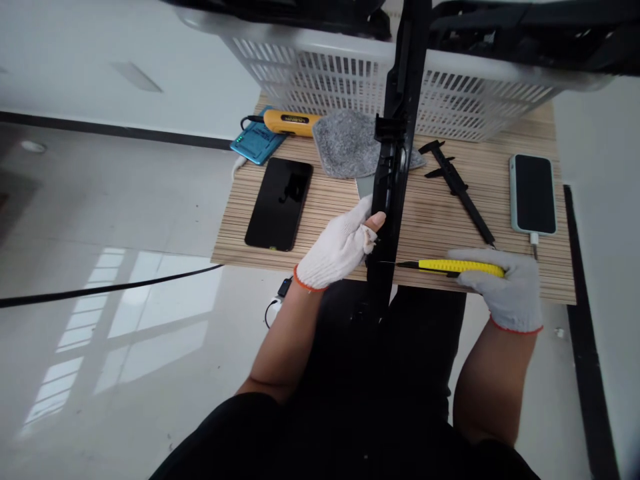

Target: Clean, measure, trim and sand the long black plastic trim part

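My left hand (343, 247), in a white glove with the thumb tip bare, grips a long black plastic trim strip (393, 180) near its lower end. The strip runs from the top of the view down across the table's front edge toward my lap. In my gloved right hand (510, 287) is a yellow utility knife (450, 267), held level. Its thin blade points left, with the tip at the strip's right side just below my left thumb. Whether the blade touches the strip I cannot tell. The right fingers are partly hidden behind the handle.
A white plastic basket (325, 73) with black parts stands at the back of the wooden table (430, 220). Around the strip lie a grey cloth (345, 143), a yellow-handled tool (290, 122), a blue device (257, 142), a black phone (279, 203), black calipers (460, 190) and a charging phone (534, 193).
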{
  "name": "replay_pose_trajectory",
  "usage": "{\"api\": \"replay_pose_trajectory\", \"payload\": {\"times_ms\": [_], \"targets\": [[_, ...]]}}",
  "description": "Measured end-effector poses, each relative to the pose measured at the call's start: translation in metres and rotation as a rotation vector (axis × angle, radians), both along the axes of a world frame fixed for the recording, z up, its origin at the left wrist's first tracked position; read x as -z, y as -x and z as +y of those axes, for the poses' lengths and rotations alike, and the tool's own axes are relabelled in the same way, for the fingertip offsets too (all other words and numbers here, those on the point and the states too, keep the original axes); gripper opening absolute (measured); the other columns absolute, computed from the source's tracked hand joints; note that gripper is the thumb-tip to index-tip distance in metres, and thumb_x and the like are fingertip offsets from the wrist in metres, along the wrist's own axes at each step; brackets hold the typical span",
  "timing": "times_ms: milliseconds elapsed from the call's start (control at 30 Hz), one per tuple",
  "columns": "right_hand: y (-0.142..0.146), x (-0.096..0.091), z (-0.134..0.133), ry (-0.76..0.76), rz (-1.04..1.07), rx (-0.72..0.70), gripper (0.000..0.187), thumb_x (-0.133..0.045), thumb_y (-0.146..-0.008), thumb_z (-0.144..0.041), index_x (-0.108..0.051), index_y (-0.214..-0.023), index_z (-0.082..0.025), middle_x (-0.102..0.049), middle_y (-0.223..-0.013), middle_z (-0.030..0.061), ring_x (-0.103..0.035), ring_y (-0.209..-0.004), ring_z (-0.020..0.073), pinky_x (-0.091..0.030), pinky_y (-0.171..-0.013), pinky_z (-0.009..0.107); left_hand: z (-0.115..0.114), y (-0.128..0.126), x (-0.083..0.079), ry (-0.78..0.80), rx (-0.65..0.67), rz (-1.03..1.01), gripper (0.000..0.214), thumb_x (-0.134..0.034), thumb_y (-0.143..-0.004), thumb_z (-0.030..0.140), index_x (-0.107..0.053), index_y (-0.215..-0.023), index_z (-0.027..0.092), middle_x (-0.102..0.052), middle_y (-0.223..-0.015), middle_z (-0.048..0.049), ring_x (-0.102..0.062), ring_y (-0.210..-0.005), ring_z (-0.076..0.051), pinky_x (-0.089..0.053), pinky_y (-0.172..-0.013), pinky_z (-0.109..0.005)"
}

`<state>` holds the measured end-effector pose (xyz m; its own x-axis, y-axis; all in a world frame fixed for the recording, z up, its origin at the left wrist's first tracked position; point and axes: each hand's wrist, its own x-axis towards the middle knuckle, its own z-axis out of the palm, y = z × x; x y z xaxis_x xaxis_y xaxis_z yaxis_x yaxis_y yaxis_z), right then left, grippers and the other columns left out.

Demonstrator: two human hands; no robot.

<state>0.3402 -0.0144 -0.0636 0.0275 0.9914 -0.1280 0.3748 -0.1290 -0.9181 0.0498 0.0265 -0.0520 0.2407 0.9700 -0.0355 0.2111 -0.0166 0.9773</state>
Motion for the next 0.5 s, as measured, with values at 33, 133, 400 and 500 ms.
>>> {"api": "replay_pose_trajectory", "payload": {"times_ms": [33, 133, 400, 500], "targets": [[0.001, 0.002, 0.0, -0.01, 0.012, 0.029, 0.029, -0.091, -0.069, -0.034, -0.085, -0.096, -0.028, -0.077, -0.082, 0.0022, -0.067, -0.063, 0.0167, -0.056, -0.05, 0.026, 0.0, 0.0, 0.001, 0.024, 0.002, -0.017, 0.044, -0.047, -0.103, 0.049, -0.062, -0.131, 0.018, -0.047, -0.07, 0.0017, -0.042, -0.06, -0.013, -0.04, -0.056, -0.027], [0.005, 0.009, -0.002, -0.134, 0.133, 0.279, 0.023, -0.084, -0.074, -0.034, -0.084, -0.095, -0.026, -0.07, -0.067, 0.0, -0.058, -0.049, 0.0139, -0.051, -0.043, 0.026, -0.001, 0.0, 0.005, 0.075, -0.006, -0.071, 0.044, -0.049, -0.103, 0.051, -0.061, -0.131, 0.02, -0.044, -0.067, 0.0032, -0.037, -0.055, -0.012, -0.037, -0.051, -0.026], [0.027, 0.013, 0.005, -0.358, -0.43, 0.208, 0.039, -0.075, -0.089, -0.045, -0.078, -0.124, -0.029, -0.076, -0.11, 0.0061, -0.071, -0.093, 0.025, -0.059, -0.085, 0.041, -0.001, -0.002, 0.003, 0.09, -0.011, -0.119, 0.051, -0.053, -0.099, 0.058, -0.061, -0.129, 0.017, -0.042, -0.069, 0.0032, -0.037, -0.057, -0.011, -0.036, -0.053, -0.026], [0.035, 0.002, 0.009, -0.425, -0.781, -0.004, 0.038, -0.069, -0.095, -0.044, -0.075, -0.131, -0.032, -0.072, -0.126, 0.0071, -0.069, -0.107, 0.0306, -0.057, -0.091, 0.047, 0.0, -0.002, 0.005, 0.104, -0.007, -0.116, 0.044, -0.053, -0.099, 0.057, -0.062, -0.12, 0.019, -0.04, -0.067, 0.0041, -0.035, -0.055, -0.011, -0.034, -0.052, -0.026]]}}
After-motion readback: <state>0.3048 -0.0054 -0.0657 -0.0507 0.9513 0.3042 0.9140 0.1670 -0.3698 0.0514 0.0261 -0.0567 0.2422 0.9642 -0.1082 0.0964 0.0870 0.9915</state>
